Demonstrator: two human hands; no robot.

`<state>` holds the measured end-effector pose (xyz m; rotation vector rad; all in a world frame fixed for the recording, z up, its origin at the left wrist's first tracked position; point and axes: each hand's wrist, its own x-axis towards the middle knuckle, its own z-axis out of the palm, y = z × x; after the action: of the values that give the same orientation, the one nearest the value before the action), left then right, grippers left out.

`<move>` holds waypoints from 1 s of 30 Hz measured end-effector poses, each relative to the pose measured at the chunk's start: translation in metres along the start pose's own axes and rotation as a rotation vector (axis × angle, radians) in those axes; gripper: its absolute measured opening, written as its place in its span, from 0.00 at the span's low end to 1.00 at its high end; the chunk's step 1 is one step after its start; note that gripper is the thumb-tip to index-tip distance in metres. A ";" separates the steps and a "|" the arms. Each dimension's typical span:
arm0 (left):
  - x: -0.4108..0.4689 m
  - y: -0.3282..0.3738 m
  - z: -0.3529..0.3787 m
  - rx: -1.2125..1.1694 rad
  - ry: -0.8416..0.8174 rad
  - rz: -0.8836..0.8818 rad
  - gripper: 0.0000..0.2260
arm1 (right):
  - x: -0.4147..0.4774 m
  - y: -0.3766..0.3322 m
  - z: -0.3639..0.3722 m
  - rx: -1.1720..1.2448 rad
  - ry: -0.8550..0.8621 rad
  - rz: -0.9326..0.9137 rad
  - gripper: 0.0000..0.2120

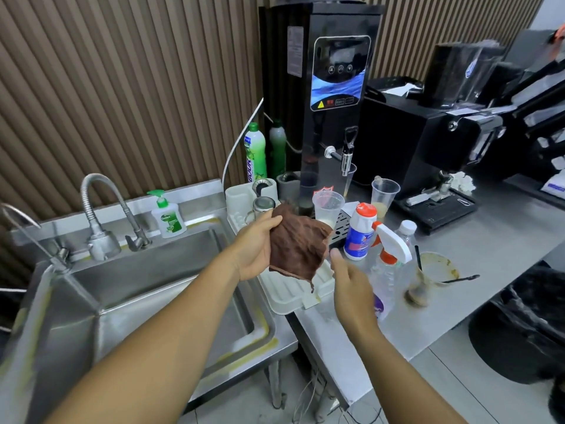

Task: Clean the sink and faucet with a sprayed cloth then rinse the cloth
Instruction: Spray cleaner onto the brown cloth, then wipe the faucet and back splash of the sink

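My left hand holds a brown cloth up over the white drain tray, thumb on top and fingers behind it. My right hand hovers just right of the cloth, fingers relaxed, holding nothing. A clear spray bottle with a white and orange trigger stands directly behind my right hand. The steel sink lies to the left, with its gooseneck faucet at the back rim.
A soap pump bottle stands on the sink's back ledge. Plastic cups, a white cleaner bottle and a dirty cup with a spoon crowd the counter. A black water boiler and a coffee machine stand behind. A black bin sits lower right.
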<state>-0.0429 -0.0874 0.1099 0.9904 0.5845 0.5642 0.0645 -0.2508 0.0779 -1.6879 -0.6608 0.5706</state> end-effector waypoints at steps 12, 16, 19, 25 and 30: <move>-0.117 0.026 -0.066 -0.303 0.264 0.129 0.13 | 0.007 -0.056 0.129 0.339 -0.446 -0.123 0.09; -0.150 0.029 -0.102 -0.375 0.346 0.110 0.14 | -0.015 -0.075 0.179 0.309 -0.585 -0.179 0.09; -0.174 0.037 -0.130 -0.370 0.399 0.063 0.16 | -0.029 -0.086 0.214 0.263 -0.685 -0.193 0.09; -0.211 0.058 -0.208 -0.366 0.625 0.216 0.20 | -0.055 -0.102 0.289 0.228 -0.826 -0.143 0.10; -0.223 0.081 -0.267 -0.303 0.739 0.296 0.12 | -0.072 -0.110 0.348 0.154 -0.804 -0.124 0.10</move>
<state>-0.3975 -0.0432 0.1112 0.5601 0.9737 1.2664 -0.2384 -0.0379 0.1167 -1.2277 -1.2418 1.1949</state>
